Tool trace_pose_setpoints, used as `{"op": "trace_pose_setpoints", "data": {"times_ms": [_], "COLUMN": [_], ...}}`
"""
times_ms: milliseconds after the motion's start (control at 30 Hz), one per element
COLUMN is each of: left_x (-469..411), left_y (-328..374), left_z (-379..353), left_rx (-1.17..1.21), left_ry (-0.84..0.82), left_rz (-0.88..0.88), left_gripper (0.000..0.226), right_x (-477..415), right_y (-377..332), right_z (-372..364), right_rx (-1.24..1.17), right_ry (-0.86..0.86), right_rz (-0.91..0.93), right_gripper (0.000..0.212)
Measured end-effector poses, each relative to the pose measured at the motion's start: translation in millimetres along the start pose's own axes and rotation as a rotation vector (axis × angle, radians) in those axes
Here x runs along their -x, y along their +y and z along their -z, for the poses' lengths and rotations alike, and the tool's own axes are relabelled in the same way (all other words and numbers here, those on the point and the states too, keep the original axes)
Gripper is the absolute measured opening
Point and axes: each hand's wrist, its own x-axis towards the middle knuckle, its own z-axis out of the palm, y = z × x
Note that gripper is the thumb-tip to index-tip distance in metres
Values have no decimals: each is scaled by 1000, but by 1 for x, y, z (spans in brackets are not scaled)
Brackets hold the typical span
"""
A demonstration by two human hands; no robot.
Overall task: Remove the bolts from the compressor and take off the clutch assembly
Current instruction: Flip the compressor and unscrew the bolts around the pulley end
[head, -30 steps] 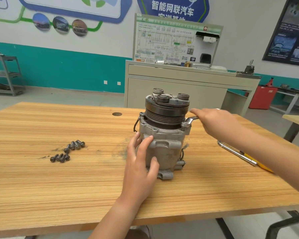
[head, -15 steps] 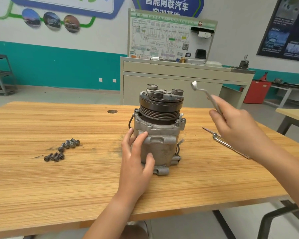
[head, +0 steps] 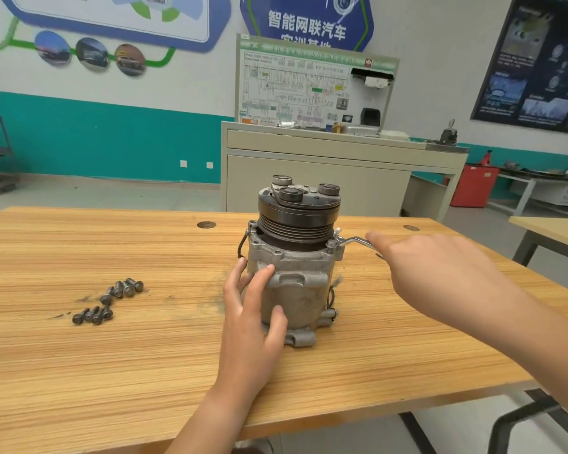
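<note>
- While the compressor (head: 292, 290) stands upright mid-table (head: 112, 371), clutch (head: 297, 211) on top, the left hand (head: 253, 316) lies flat against its near-left side, with fingers spread and almost straight and the thumb on the front.
- The right arm reaches in from the right; the right hand (head: 433, 273) grips a wrench (head: 354, 241), index finger stretched along the handle.
- The wrench head sits on a bolt (head: 332, 245) at the right flange.
- Well to the left lie loose bolts (head: 109, 301).
- The right hand hides most of the handle, and the bolt head is hard to make out.
</note>
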Motion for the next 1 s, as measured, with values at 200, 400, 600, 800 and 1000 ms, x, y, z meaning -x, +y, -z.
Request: {"op": "trace_pose_setpoints", "data": {"times_ms": [200, 400, 600, 800, 1000], "left_x": [0, 1, 1, 1, 1], "left_y": [1, 1, 0, -1, -1], "left_z": [0, 1, -1, -1, 0], "left_rx": [-5, -3, 1, 11, 23], "left_ry": [5, 4, 32, 29, 16], "left_rz": [-6, 0, -20, 2, 5], "left_gripper": [67, 66, 69, 69, 70], "right_x": [1, 0, 4, 10, 12], "right_y": [1, 1, -13, -29, -38], "right_z": [5, 12, 25, 22, 23], "right_rx": [24, -2, 86, 71, 125], "right_ry": [-36, -30, -128, -186, -186], "right_rz": [2, -8, 45, 33, 17], "right_gripper": [62, 60, 65, 70, 71]}}
